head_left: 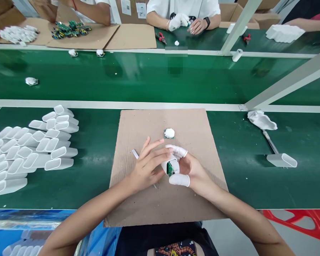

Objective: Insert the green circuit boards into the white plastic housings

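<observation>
Over a brown cardboard sheet (154,202) both my hands meet on one small white plastic housing (167,164) with a green circuit board (170,168) showing in its open end. My left hand (146,167) curls its fingers onto the housing from the left. My right hand (188,169), with white finger cots on thumb and forefinger, pinches it from the right. Just beyond my hands, a second small green board with a white cap (169,133) lies on the cardboard. A short white strip (135,154) lies beside my left fingers.
A stack of several white oblong shells (34,149) lies at the left on the green bench (96,149). One shell (282,160), a thin tool (269,140) and a crumpled white cloth (261,120) lie at right. Beyond the green conveyor belt (138,76), other people work with boards (70,29).
</observation>
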Demonstrator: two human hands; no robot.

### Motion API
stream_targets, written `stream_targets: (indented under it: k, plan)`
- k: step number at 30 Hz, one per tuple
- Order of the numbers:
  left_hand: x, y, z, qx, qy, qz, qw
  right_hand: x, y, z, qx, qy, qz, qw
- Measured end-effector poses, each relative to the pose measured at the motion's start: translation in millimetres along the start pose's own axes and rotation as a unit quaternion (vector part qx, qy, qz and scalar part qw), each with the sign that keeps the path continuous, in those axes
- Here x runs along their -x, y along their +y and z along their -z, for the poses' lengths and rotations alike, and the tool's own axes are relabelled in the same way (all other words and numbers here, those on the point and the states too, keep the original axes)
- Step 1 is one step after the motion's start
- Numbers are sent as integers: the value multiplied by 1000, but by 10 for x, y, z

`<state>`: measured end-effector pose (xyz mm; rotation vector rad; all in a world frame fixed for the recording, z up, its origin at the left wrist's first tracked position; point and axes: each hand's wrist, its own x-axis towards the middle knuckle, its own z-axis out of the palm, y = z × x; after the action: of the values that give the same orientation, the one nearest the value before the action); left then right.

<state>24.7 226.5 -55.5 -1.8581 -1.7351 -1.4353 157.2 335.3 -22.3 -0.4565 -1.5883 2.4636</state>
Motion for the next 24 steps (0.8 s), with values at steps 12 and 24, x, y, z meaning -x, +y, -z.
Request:
stream_targets:
  k: [12, 24]
  plan:
    - [12, 36, -42, -26, 6, -37, 999, -39, 9, -12, 17, 37, 2, 999]
    - [-66, 42, 81, 102, -15, 42, 994, -74, -106, 190, -8, -95, 25, 995]
